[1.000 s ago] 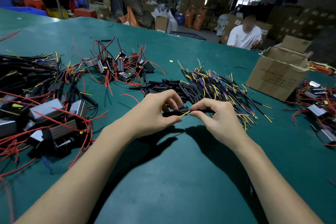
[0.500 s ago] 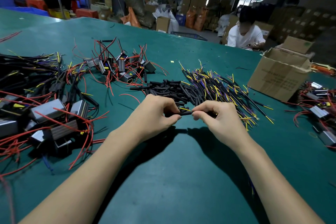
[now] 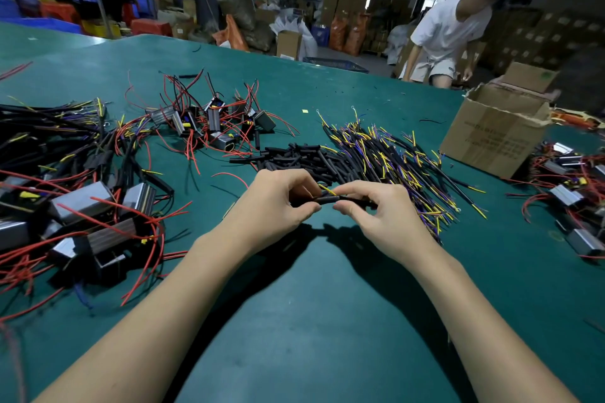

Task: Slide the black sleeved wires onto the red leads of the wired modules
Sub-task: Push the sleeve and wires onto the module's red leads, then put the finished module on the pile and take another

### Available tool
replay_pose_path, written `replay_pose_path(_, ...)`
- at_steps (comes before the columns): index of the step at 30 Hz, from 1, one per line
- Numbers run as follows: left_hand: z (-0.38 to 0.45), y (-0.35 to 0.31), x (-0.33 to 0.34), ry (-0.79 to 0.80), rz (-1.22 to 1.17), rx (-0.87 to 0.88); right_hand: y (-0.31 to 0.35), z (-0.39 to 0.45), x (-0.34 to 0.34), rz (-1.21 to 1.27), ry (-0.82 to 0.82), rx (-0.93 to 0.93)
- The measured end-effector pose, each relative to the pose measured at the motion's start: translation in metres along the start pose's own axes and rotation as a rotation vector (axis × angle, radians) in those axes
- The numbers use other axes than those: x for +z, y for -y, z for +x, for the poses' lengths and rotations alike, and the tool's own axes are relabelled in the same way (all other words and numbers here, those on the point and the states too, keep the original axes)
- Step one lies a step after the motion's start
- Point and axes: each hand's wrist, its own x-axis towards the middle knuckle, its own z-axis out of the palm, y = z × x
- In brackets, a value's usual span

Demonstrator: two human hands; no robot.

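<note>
Head view: person in white [image 3: 448, 33] now stands.

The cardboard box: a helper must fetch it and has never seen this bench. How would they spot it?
Start from the green table and look to its far right edge. The cardboard box stands there, flaps open, beyond the black sleeved wires. It is the only brown, boxy thing on the table.

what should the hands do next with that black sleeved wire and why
Probably reach the left hand to a red lead nearby. Both hands, the right hand too, pinch only the black sleeved wire, yellow tip exposed; no red lead is in hand.
</note>
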Motion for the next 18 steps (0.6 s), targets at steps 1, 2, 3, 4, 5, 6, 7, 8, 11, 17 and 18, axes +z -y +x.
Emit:
replay_pose_path(1,0.0,0.0,-0.001,0.02,-0.002,-0.012,0.0,0.0,0.001,-0.012,-0.004,-0.019)
replay_pose_path(2,-0.001,0.001,-0.003,0.053,0.005,-0.033,0.0,0.001,0.001,-0.025,-0.006,-0.047)
replay_pose_path(3,-0.001,0.003,-0.004,0.1,0.03,-0.064,0.0,0.001,0.002,-0.047,-0.016,-0.079)
replay_pose_path(4,-0.001,0.004,-0.006,0.153,0.074,-0.101,0.0,0.001,0.002,-0.079,-0.042,-0.107)
replay_pose_path(5,-0.001,0.005,-0.008,0.204,0.129,-0.138,-0.001,0.002,0.001,-0.128,-0.085,-0.13)
replay_pose_path(6,-0.001,0.006,-0.01,0.243,0.193,-0.163,-0.002,0.002,-0.002,-0.188,-0.137,-0.146)
replay_pose_path(7,-0.002,0.006,-0.01,0.27,0.265,-0.172,-0.003,0.002,-0.005,-0.249,-0.188,-0.154)
replay_pose_path(8,-0.001,0.007,-0.01,0.284,0.335,-0.169,-0.003,0.003,-0.009,-0.297,-0.226,-0.159)
replay_pose_path(11,-0.001,0.007,-0.008,0.305,0.417,-0.168,-0.003,0.005,-0.018,-0.381,-0.298,-0.202)
replay_pose_path(17,-0.002,0.002,-0.013,0.289,-0.02,-0.22,-0.001,0.012,-0.03,-0.322,-0.388,-0.273)
replay_pose_path(18,0.0,0.001,-0.014,0.233,-0.119,-0.234,0.002,0.015,-0.034,-0.282,-0.414,-0.278)
